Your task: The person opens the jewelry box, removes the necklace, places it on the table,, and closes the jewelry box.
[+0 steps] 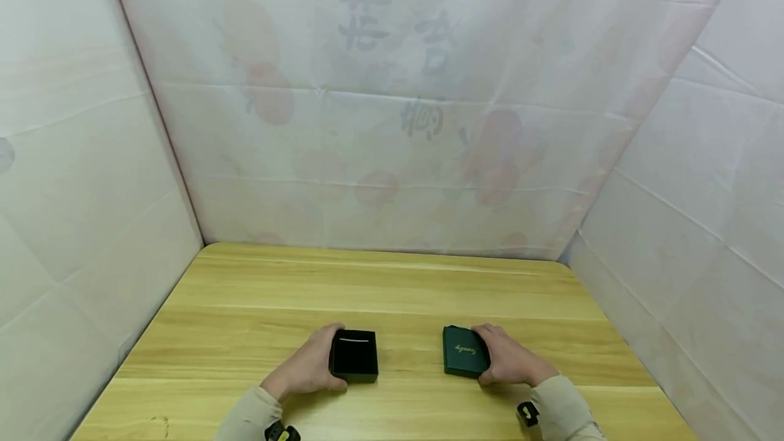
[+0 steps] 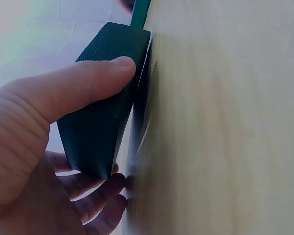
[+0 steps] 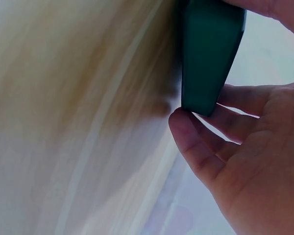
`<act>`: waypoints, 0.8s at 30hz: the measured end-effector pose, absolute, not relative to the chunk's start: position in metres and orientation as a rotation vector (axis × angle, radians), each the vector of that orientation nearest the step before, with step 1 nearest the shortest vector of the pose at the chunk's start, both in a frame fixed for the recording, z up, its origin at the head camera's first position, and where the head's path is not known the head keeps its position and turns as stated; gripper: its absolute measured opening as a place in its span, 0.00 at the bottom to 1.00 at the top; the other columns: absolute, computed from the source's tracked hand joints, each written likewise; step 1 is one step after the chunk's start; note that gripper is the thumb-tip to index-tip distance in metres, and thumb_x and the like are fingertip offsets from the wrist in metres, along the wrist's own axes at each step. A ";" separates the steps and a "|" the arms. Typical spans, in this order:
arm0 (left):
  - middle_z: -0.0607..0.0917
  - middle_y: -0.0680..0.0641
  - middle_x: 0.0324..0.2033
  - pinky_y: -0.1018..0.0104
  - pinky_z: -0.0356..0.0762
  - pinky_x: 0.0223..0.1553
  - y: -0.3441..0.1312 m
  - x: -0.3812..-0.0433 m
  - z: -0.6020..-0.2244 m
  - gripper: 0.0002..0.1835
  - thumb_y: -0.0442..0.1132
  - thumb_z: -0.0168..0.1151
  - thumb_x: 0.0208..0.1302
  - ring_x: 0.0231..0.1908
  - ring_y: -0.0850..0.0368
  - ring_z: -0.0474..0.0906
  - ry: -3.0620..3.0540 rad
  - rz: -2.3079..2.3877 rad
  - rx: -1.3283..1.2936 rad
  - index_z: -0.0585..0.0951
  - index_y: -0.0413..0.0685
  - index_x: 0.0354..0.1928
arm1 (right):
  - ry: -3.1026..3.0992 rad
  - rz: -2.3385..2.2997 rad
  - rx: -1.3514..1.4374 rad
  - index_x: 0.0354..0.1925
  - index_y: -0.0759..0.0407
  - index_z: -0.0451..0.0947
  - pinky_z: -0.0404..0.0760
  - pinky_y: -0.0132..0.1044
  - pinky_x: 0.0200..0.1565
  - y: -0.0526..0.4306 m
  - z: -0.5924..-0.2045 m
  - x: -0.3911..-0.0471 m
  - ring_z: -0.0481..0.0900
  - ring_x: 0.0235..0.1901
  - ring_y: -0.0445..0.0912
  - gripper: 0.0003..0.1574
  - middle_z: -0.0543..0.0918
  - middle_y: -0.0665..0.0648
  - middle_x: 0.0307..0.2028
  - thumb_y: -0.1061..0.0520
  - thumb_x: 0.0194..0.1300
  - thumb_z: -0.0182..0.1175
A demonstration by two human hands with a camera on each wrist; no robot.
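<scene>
My left hand [image 1: 311,365] gripped the box [image 1: 355,357] from its nine o'clock side, fingers and thumb pinching it. Toward the box's three o'clock, table [image 1: 409,352] showing between, my right hand [image 1: 510,359] likewise pinched the green lid [image 1: 463,352] from its three o'clock side.

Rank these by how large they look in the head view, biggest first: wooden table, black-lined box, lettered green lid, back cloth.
1. Back cloth
2. Wooden table
3. Black-lined box and lettered green lid: they look nearly alike, so I leave these two unranked.
</scene>
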State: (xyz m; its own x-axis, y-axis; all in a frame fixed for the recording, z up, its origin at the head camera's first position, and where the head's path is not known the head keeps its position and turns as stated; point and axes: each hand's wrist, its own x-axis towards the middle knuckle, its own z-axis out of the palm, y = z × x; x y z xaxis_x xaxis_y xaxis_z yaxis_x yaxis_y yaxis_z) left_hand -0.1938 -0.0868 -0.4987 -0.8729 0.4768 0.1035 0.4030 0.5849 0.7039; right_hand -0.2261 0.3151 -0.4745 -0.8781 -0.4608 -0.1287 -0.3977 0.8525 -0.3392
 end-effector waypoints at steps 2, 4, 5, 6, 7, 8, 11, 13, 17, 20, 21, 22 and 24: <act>0.67 0.44 0.52 0.51 0.64 0.47 -0.086 -0.194 -0.498 0.53 0.48 0.74 0.34 0.48 0.49 0.63 2.726 1.139 0.752 0.55 0.36 0.62 | 2.821 -0.444 -0.670 0.60 0.67 0.58 0.68 0.49 0.44 0.316 -0.474 -0.226 0.63 0.51 0.52 0.57 0.64 0.61 0.54 0.52 0.31 0.70; 0.67 0.44 0.53 0.51 0.63 0.47 -0.086 -0.193 -0.498 0.54 0.49 0.73 0.34 0.48 0.48 0.62 2.739 1.110 0.738 0.55 0.36 0.62 | 2.821 -0.440 -0.673 0.60 0.67 0.58 0.68 0.49 0.44 0.316 -0.474 -0.226 0.63 0.51 0.52 0.57 0.65 0.61 0.54 0.53 0.30 0.69; 0.67 0.43 0.53 0.50 0.63 0.47 -0.085 -0.193 -0.497 0.54 0.50 0.73 0.34 0.49 0.48 0.62 2.746 1.094 0.731 0.55 0.37 0.62 | 2.822 -0.436 -0.674 0.60 0.67 0.58 0.68 0.49 0.44 0.317 -0.474 -0.226 0.63 0.51 0.52 0.57 0.65 0.60 0.54 0.53 0.30 0.69; 0.66 0.43 0.54 0.50 0.62 0.47 -0.085 -0.193 -0.497 0.54 0.51 0.73 0.34 0.49 0.47 0.62 2.755 1.078 0.727 0.55 0.36 0.62 | 2.822 -0.430 -0.675 0.60 0.67 0.58 0.68 0.49 0.44 0.317 -0.474 -0.226 0.63 0.51 0.52 0.57 0.65 0.60 0.54 0.54 0.30 0.69; 0.66 0.42 0.55 0.49 0.62 0.48 -0.085 -0.193 -0.497 0.54 0.51 0.73 0.34 0.50 0.46 0.61 2.761 1.061 0.724 0.55 0.36 0.62 | 2.822 -0.427 -0.678 0.60 0.67 0.58 0.68 0.49 0.44 0.318 -0.474 -0.227 0.63 0.51 0.52 0.57 0.65 0.60 0.54 0.54 0.30 0.69; 0.65 0.42 0.56 0.48 0.61 0.48 -0.085 -0.192 -0.496 0.54 0.51 0.73 0.34 0.51 0.45 0.60 2.764 1.049 0.720 0.55 0.36 0.62 | 2.825 -0.425 -0.681 0.60 0.67 0.58 0.68 0.49 0.44 0.318 -0.475 -0.227 0.63 0.51 0.52 0.57 0.65 0.60 0.54 0.54 0.30 0.69; 0.64 0.40 0.57 0.47 0.59 0.50 -0.084 -0.192 -0.496 0.55 0.52 0.73 0.34 0.53 0.43 0.59 2.779 1.012 0.720 0.55 0.36 0.62 | 2.837 -0.403 -0.697 0.59 0.68 0.59 0.68 0.49 0.44 0.319 -0.476 -0.228 0.63 0.50 0.52 0.57 0.65 0.59 0.53 0.55 0.29 0.69; 0.64 0.39 0.57 0.46 0.58 0.51 -0.084 -0.192 -0.496 0.55 0.52 0.73 0.34 0.54 0.41 0.58 2.787 0.994 0.725 0.55 0.36 0.62 | 2.841 -0.392 -0.708 0.59 0.68 0.59 0.68 0.49 0.44 0.319 -0.477 -0.228 0.63 0.50 0.52 0.56 0.66 0.59 0.53 0.55 0.29 0.69; 0.64 0.39 0.56 0.46 0.57 0.51 -0.084 -0.192 -0.497 0.54 0.52 0.73 0.33 0.54 0.41 0.59 2.797 0.971 0.737 0.56 0.35 0.62 | 2.844 -0.379 -0.711 0.59 0.68 0.59 0.68 0.49 0.44 0.319 -0.478 -0.228 0.63 0.50 0.52 0.56 0.66 0.59 0.53 0.55 0.29 0.68; 0.65 0.39 0.55 0.46 0.58 0.50 -0.084 -0.192 -0.497 0.54 0.52 0.73 0.33 0.53 0.42 0.59 2.806 0.954 0.747 0.56 0.35 0.61 | 2.840 -0.380 -0.702 0.60 0.67 0.58 0.68 0.49 0.44 0.319 -0.478 -0.228 0.62 0.51 0.53 0.56 0.65 0.60 0.54 0.56 0.29 0.68; 0.65 0.39 0.55 0.46 0.58 0.50 -0.084 -0.193 -0.497 0.54 0.52 0.73 0.33 0.53 0.42 0.60 2.808 0.951 0.750 0.57 0.35 0.61 | 2.841 -0.379 -0.699 0.60 0.67 0.58 0.68 0.49 0.44 0.319 -0.478 -0.228 0.62 0.51 0.53 0.56 0.65 0.60 0.54 0.56 0.29 0.68; 0.65 0.39 0.55 0.46 0.58 0.50 -0.084 -0.193 -0.497 0.54 0.52 0.73 0.33 0.53 0.42 0.60 2.811 0.945 0.754 0.57 0.35 0.61 | 2.843 -0.379 -0.698 0.60 0.68 0.58 0.68 0.49 0.44 0.319 -0.478 -0.227 0.62 0.51 0.53 0.56 0.65 0.60 0.54 0.56 0.29 0.68; 0.65 0.39 0.55 0.47 0.58 0.50 -0.083 -0.193 -0.497 0.53 0.52 0.73 0.33 0.53 0.43 0.60 2.818 0.935 0.754 0.57 0.36 0.61 | 2.842 -0.382 -0.689 0.60 0.68 0.58 0.68 0.49 0.44 0.319 -0.478 -0.227 0.62 0.51 0.54 0.56 0.64 0.61 0.54 0.56 0.29 0.68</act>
State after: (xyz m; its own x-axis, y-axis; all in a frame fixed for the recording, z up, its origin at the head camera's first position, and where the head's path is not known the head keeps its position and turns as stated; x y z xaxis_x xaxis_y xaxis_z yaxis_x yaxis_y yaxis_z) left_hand -0.1930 -0.0830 -0.4973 -0.8760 0.4759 0.0783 0.4283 0.6930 0.5799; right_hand -0.2267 0.3190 -0.4775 -0.8736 -0.4706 -0.1242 -0.4212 0.8588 -0.2917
